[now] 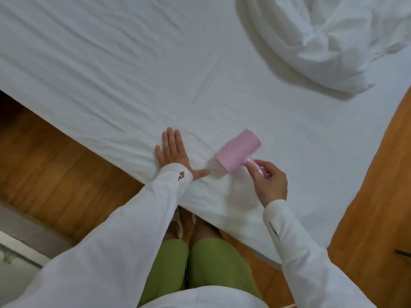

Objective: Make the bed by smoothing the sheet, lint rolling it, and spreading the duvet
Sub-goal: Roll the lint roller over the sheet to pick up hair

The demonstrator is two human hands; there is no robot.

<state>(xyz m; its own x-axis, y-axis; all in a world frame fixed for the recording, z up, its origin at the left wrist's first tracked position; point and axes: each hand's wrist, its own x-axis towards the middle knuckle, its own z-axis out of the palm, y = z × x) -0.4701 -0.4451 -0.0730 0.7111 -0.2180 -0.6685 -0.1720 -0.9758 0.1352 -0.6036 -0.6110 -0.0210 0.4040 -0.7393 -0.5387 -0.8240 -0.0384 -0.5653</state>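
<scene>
Left hand (172, 152) flat, fingers straight, on creased white sheet (133, 74). Right hand (270, 182) grasps pink cylindrical lint roller (236, 152) handle. Duvet (322, 41) bunched.

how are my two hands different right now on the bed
The left hand lies flat, fingers straight, pressing the sheet near the bed's edge; the right hand is raised, fingers curled round the pink lint roller handle. The left holds nothing. Both wear white sleeves.

We see a wooden floor (55, 165) on both sides of the bed corner, a pale baseboard (20, 247) at lower left, green trousers (213, 263) below, and a dark object (403, 252) at the right edge.
</scene>
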